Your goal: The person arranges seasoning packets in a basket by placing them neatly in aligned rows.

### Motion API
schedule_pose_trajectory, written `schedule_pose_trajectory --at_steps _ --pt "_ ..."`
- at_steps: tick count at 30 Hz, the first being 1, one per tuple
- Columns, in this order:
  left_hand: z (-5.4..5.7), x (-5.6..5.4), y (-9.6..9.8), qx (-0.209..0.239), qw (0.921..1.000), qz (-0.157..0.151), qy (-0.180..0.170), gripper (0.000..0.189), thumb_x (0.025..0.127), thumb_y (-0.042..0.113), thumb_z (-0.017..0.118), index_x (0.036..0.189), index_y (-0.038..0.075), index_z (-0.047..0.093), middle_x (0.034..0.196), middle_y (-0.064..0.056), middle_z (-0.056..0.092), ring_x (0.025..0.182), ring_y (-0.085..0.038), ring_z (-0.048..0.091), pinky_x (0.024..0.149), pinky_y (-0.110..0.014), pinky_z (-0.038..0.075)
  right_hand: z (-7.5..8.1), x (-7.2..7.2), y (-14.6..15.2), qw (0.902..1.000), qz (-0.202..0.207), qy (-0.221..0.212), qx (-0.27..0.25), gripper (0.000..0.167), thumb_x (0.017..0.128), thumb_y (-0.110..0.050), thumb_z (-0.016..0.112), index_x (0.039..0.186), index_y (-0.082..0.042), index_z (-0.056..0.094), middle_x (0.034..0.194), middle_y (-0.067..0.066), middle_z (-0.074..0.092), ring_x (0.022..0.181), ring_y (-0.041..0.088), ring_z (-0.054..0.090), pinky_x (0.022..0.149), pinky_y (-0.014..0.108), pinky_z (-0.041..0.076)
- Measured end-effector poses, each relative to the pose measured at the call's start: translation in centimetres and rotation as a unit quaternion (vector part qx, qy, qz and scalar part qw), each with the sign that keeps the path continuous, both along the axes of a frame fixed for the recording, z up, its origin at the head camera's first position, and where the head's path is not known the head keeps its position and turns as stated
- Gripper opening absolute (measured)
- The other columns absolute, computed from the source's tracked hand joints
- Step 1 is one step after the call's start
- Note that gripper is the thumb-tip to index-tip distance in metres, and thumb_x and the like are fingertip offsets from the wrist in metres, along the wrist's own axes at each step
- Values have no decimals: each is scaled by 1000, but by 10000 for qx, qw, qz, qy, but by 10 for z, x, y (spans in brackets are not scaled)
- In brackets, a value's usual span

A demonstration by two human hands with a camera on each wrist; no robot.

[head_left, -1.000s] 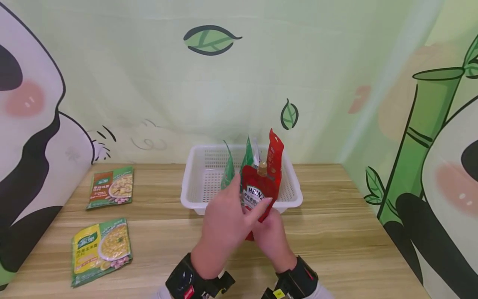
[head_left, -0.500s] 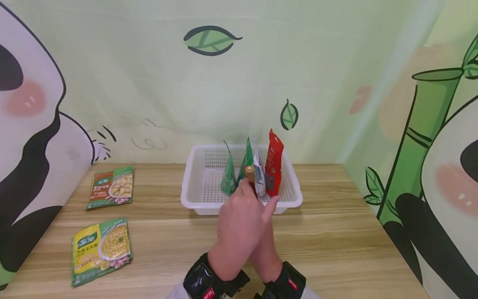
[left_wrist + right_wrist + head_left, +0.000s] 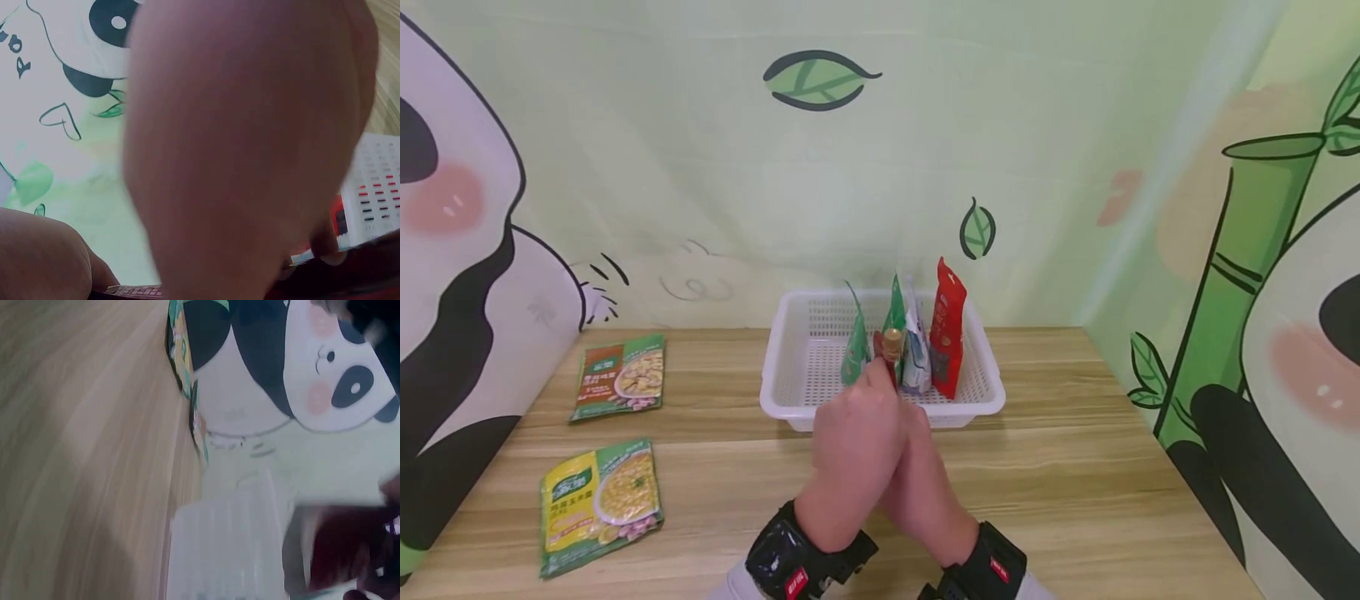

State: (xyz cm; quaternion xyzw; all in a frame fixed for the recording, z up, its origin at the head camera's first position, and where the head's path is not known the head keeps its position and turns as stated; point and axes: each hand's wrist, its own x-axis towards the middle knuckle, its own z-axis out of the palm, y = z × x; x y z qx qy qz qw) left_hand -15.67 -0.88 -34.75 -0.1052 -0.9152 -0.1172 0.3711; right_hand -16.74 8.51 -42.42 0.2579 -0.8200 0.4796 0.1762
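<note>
A red ketchup pouch with a gold cap [image 3: 892, 343] is held edge-on over the front of the white basket [image 3: 786, 408]. My left hand [image 3: 857, 442] grips it from the left, and its back hides most of the pouch. Pressed close on the other side, my right hand [image 3: 925, 492] holds it too. Dark red film of the pouch [image 3: 359, 275] runs along the bottom of the left wrist view. Inside the basket stand two green packets, the left one [image 3: 856, 346] apart from the other [image 3: 895, 307], then a white-and-blue packet [image 3: 916, 350] and a tall red packet [image 3: 948, 333].
On the table's left lie two flat soup packets, a brown-and-green one [image 3: 620, 377] behind a yellow-and-green one [image 3: 601, 508]. A printed panda cloth [image 3: 700, 167] hangs behind the wooden table [image 3: 1075, 483].
The ketchup pouch, its front label facing me earlier, has turned edge-on and shifted left between the packets. Both hands have moved with it and drawn together. The other packets stay put.
</note>
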Motion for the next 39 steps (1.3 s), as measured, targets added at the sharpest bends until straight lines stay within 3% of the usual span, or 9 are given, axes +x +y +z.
schedule_pose_trajectory --at_steps 2,3,5,9,13,17,25,31,39 --pt "0 -2 -4 -45 10000 55 9 16 90 10 72 97 -4 67 66 -10 68 50 -21 67 41 -31 50 -4 -3 10 9984 395 -123 -381 51 86 -4 73 133 -17 56 124 -4 64 118 12 56 102 29 48" --pt "0 -3 -6 -40 10000 67 33 15 91 11 72 95 -3 67 65 -9 67 50 -22 67 41 -32 50 -5 -4 16 9994 169 280 87 67 81 -7 80 141 -18 53 135 -2 62 125 16 54 107 34 46" --pt "0 -5 -9 -21 10000 -1 70 15 91 12 72 93 -1 67 65 -9 67 50 -22 66 41 -33 49 -6 -5 27 9995 211 66 235 85 78 -15 86 152 -23 44 150 -4 52 137 18 46 115 39 41" --pt "1 -7 -13 -3 9997 -199 -161 16 95 16 70 93 1 68 66 -8 68 48 -20 64 40 -30 47 -7 -14 51 9973 236 -602 342 88 78 -27 91 152 -29 45 153 -7 50 140 19 47 113 47 44" --pt "1 -7 -17 -28 9989 -232 -397 17 96 20 69 93 2 68 66 -9 69 48 -20 64 39 -31 47 -11 -29 73 9916 -268 -3 1268 71 76 -33 92 138 -19 62 145 0 58 135 22 51 112 51 44" --pt "-1 -8 -22 14 9989 -272 -382 18 95 20 70 90 3 67 66 -10 69 49 -22 65 40 -34 48 -14 -43 84 9644 -875 906 2325 56 73 -39 93 118 -11 74 130 5 66 122 25 58 106 50 46" --pt "2 -10 -29 53 9975 -444 -552 19 97 19 67 92 1 68 67 -11 70 47 -19 64 38 -26 44 -18 -60 85 9417 -1062 -82 3191 48 83 -50 83 112 -13 77 100 -1 76 85 13 66 76 34 57" --pt "10 -18 -35 2 9983 -432 -404 19 96 18 67 88 1 66 65 -11 68 48 -20 65 39 -29 49 -17 -69 87 9223 -1111 113 3699 38 86 -56 77 86 -18 74 60 -10 55 56 8 46 52 25 35" --pt "29 -35 -52 222 9939 -443 -981 21 98 16 62 83 2 62 60 -9 61 44 -16 55 37 -30 46 -24 -78 90 8974 -1311 290 4203 38 89 -52 75 86 -14 78 52 -8 45 52 10 42 48 25 27"
